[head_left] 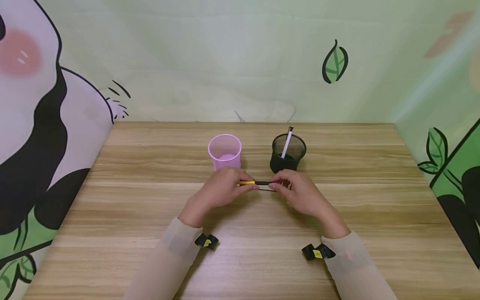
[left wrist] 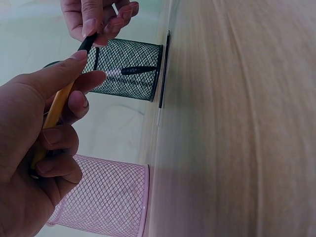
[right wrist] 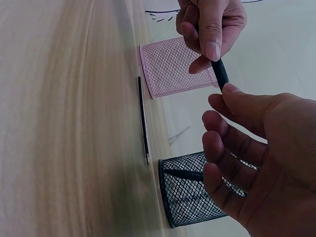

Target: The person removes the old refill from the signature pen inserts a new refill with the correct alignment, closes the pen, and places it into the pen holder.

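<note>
Both hands are on one yellow pen with a black grip section, held level over the table. The left hand wraps its fingers around the yellow barrel, with the thumb up near the black section. At the black end, the right hand pinches with thumb and forefinger; its other fingers are loosely bent in the right wrist view. A thin dark pen refill with a clear end lies on the table below the hands.
Behind the left hand stands a pink mesh cup. A black mesh cup stands behind the right hand with a white pen leaning in it. The wooden table meets a printed cloth backdrop.
</note>
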Motion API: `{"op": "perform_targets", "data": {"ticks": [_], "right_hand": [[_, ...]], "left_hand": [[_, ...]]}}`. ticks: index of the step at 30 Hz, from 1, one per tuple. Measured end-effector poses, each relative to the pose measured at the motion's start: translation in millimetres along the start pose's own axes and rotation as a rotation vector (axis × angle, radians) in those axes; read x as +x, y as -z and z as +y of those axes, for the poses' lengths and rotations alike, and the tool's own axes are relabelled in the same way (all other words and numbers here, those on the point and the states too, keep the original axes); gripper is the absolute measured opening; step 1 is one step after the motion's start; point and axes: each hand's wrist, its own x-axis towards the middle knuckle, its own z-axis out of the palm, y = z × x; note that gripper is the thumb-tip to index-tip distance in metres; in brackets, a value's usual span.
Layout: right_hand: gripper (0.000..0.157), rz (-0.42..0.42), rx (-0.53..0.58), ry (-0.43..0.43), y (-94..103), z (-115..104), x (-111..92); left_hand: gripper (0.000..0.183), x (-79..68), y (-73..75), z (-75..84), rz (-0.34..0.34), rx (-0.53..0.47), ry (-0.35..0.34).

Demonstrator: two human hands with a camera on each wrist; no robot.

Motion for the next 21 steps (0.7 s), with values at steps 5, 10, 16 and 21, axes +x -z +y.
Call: {"op": "perform_targets", "data": {"ticks": [5,10,16,21], "right_hand": [[0.010,0.001,-0.002,0.008,-0.4,1.0,0.4],[0.016,-0.008,-0.015,0.014,-0.3,1.0,0.8],[0.019,-0.020,-0.018,0.006,-0.1,0.6,0.8],[0.021,-0.030,-0.012,0.008,-0.5,1.3,0.9]], "left_hand": [[0.022,0.1,0.1,0.3,0.002,-0.002,-0.007],[0.021,0.1,0.1,0.2,0.000,-0.003,-0.004],[0.022,0.2,0.3,0.0,-0.008,-0.001,0.005],[0.022,0.3,0.9,0.6,-0.013,-0.010,0.009]]}}
